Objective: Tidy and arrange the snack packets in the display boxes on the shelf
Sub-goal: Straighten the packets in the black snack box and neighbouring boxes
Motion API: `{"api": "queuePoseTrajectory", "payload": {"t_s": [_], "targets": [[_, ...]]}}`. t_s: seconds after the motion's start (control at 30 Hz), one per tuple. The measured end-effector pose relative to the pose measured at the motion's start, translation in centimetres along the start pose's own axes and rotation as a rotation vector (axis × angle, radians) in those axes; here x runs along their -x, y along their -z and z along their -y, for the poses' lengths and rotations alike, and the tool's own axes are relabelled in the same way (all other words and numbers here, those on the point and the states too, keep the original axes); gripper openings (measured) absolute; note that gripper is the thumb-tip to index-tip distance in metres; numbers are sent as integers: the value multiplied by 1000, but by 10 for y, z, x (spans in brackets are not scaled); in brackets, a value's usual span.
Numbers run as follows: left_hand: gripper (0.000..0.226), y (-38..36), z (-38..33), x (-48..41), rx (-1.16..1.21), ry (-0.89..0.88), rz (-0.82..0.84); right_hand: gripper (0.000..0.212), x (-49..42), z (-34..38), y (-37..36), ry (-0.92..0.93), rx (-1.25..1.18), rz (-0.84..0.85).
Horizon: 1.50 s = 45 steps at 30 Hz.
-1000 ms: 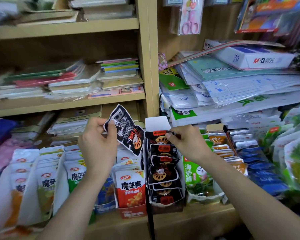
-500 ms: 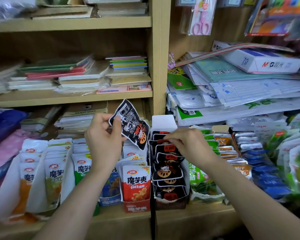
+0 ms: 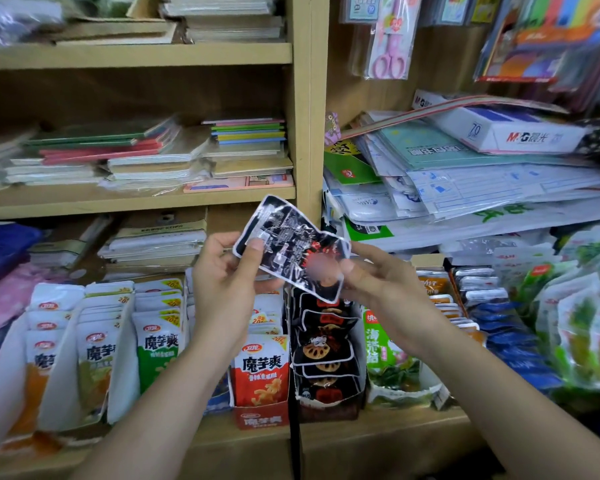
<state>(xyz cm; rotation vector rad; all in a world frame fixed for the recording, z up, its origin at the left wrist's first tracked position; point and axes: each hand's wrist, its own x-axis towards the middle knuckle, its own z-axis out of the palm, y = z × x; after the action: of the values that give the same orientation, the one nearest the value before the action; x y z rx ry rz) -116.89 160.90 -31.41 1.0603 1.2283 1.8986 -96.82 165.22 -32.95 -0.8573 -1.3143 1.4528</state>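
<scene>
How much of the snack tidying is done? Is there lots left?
It looks partly done. The white packets on the left stand in neat rows in their boxes. In hand: the left hand and right hand both hold one black packet above the black-packet box. Left to do: slip it in and straighten that box's packets, which sit crooked.

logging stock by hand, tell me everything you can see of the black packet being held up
The black packet is a flat, glossy, crinkled pouch with a white edge, white print and a red burst. It is tilted, in the air above the box of black packets. The left hand pinches its left corner; the right hand holds its right edge.
</scene>
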Motion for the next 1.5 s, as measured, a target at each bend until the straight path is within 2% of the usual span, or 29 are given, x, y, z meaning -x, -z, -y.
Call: {"api": "queuePoseTrajectory", "payload": {"t_s": [0.07, 0.17, 0.27, 0.37, 0.47, 0.57, 0.7, 0.8, 0.9, 1.03, 1.17, 1.33, 1.4, 1.5], "targets": [[10, -9, 2, 5, -1, 27, 50, 42, 3, 5, -2, -9, -128, 25], [13, -11, 9, 4, -99, 20, 164, 28, -1, 8, 11, 83, -143, -123], [30, -4, 20, 0, -415, -80, 241, 12, -7, 14, 29, 260, 57, -249], [35, 2, 28, 1, -695, -266, 264, 17, -7, 18, 42, 401, 305, -252], [45, 2, 34, 1, -1016, -425, 444, 20, -8, 19, 50, 425, 540, -231], [60, -1, 40, 3, -1298, -424, 605, 13, -14, 16, 53, 409, 669, -230], [37, -1, 43, 6, -1225, -482, 586, 22, -19, 15, 46, 462, 866, -159], [23, 0, 45, 3, -1188, -520, 520, 15, -25, 20, 34, 547, 1046, 11], [19, -1, 46, 3, -1162, -529, 468, 15, -37, 15, 21, 535, 1229, 128], [16, -1, 48, 2, -1126, -544, 453, 22, -49, -5, 4, 473, 1332, 155], [16, -1, 48, 3, -1103, -616, 470, 25, -51, -11, 7, 416, 1276, 158], [18, 3, 51, 0, -1041, -688, 493, 18, -40, -3, 26, 342, 922, 69], [19, 5, 53, -2, -989, -700, 518, 16, -34, 0, 27, 400, 892, 9], [24, 7, 54, -2, -962, -717, 551, 15, -28, 5, 24, 607, 935, -86]]}}
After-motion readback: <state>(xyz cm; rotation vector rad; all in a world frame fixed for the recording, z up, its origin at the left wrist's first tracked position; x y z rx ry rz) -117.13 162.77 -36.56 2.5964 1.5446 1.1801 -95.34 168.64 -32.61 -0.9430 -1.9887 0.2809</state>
